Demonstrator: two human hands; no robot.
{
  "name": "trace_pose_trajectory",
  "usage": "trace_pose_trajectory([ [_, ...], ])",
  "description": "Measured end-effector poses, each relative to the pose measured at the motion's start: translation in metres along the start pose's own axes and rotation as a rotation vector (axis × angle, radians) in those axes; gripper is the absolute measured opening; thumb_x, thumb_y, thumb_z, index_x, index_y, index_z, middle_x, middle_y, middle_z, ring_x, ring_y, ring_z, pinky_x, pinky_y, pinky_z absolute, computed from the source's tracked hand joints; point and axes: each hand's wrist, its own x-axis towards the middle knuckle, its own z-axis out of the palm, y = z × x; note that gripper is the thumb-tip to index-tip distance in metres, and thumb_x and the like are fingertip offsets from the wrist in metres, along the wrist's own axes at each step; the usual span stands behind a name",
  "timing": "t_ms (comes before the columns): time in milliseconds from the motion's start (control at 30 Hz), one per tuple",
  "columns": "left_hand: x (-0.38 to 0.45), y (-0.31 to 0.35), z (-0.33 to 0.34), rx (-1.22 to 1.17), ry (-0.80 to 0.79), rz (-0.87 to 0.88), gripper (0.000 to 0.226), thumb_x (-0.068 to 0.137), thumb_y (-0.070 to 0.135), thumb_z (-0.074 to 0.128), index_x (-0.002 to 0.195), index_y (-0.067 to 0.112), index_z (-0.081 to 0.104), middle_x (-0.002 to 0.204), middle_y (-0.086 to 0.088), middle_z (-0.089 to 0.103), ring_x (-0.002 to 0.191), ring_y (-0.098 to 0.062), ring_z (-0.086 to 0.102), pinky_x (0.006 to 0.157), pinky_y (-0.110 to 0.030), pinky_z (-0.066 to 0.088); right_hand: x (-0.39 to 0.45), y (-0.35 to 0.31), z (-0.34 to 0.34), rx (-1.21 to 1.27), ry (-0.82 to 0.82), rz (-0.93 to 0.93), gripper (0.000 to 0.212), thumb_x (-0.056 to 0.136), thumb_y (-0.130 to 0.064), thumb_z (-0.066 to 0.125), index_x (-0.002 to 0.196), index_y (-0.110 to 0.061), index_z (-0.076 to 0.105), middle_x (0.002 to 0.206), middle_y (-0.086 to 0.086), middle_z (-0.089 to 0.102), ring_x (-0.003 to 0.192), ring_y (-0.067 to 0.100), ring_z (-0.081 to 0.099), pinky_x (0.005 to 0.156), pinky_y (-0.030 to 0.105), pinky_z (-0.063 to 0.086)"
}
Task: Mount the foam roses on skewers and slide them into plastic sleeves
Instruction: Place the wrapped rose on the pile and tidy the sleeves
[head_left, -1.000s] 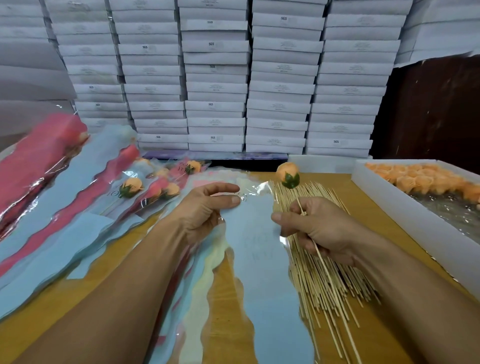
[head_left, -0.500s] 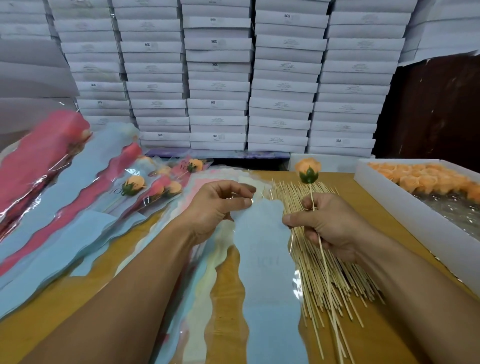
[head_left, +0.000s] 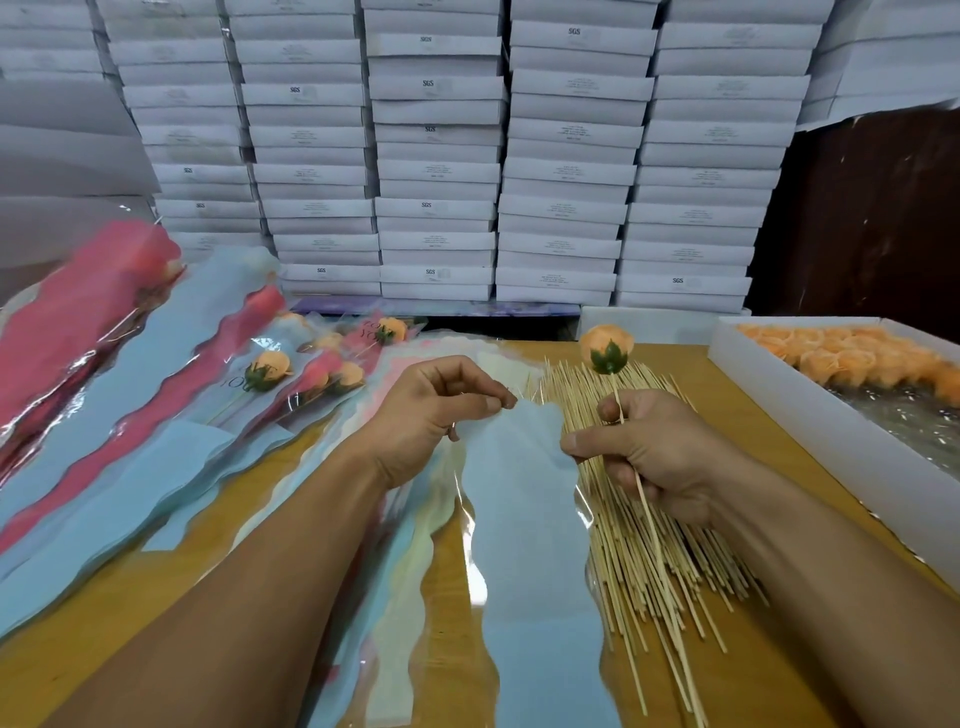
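Observation:
An orange foam rose (head_left: 607, 349) with a green calyx sits upright on a thin wooden skewer (head_left: 645, 512). My right hand (head_left: 654, 452) grips that skewer near its upper part, and its thumb touches the right edge of a light blue plastic sleeve (head_left: 524, 530). My left hand (head_left: 441, 410) pinches the sleeve's top edge between thumb and forefinger. The sleeve lies on a stack of pastel sleeves (head_left: 410, 561). A pile of bare skewers (head_left: 639, 545) lies under my right hand.
A white tray (head_left: 810, 415) with several loose orange roses (head_left: 852, 358) stands at the right. Finished sleeved roses (head_left: 270, 371) and pink and blue sleeves (head_left: 104, 415) spread over the left of the wooden table (head_left: 774, 654). Stacked white boxes (head_left: 436, 156) form a wall behind.
My right hand has carried the skewered rose a little to the right and upright. My left hand has closed its pinch on the blue sleeve's top edge.

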Motion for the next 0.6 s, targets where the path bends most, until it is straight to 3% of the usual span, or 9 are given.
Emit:
trace_pose_trajectory([
  [133,-0.001,0.001,0.001,-0.061,-0.07,-0.072,0.011,0.078,0.007,0.069,0.082,0.017,0.068,0.088,-0.011,0.069,0.083,-0.034,0.055,0.075,-0.048,0.036,0.003,0.0,-0.002,-0.01,0.011,0.014,0.021,0.094,-0.009,0.067,0.086,-0.012,0.048,0.07,0.012,0.073,0.031,0.009,0.038,0.03,0.016,0.023],
  [233,-0.003,0.004,0.004,-0.093,-0.131,-0.159,0.01,0.08,0.004,0.062,0.08,0.014,0.062,0.079,-0.011,0.06,0.071,-0.029,0.052,0.064,-0.037,0.039,0.003,-0.002,-0.006,-0.001,0.014,0.016,0.017,0.098,-0.003,0.052,0.084,-0.01,0.047,0.067,0.018,0.071,0.031,0.01,0.04,0.029,0.015,0.023],
  [333,-0.004,0.007,0.005,-0.074,-0.138,-0.184,0.019,0.087,-0.004,0.054,0.08,0.012,0.059,0.073,-0.009,0.054,0.063,-0.025,0.045,0.056,-0.031,0.033,0.003,-0.003,-0.009,-0.018,0.028,0.012,0.016,0.101,-0.004,0.05,0.087,-0.01,0.045,0.067,0.019,0.072,0.033,0.011,0.047,0.027,0.016,0.023],
  [467,-0.007,0.01,0.005,-0.103,-0.202,-0.211,0.009,0.072,0.004,0.057,0.076,0.011,0.06,0.079,-0.014,0.054,0.064,-0.024,0.051,0.057,-0.028,0.042,0.003,-0.003,-0.012,0.001,0.018,0.008,0.018,0.102,-0.023,0.058,0.094,-0.008,0.051,0.057,0.012,0.066,0.028,0.008,0.038,0.028,0.013,0.021],
  [600,-0.009,0.01,0.006,-0.098,-0.305,-0.201,0.01,0.074,0.003,0.058,0.083,0.007,0.057,0.081,-0.013,0.054,0.064,-0.02,0.055,0.058,-0.027,0.045,0.01,-0.006,-0.011,0.073,0.108,0.053,0.034,0.1,-0.042,0.058,0.089,-0.01,0.056,0.051,0.006,0.056,0.027,0.009,0.032,0.031,0.012,0.021],
])
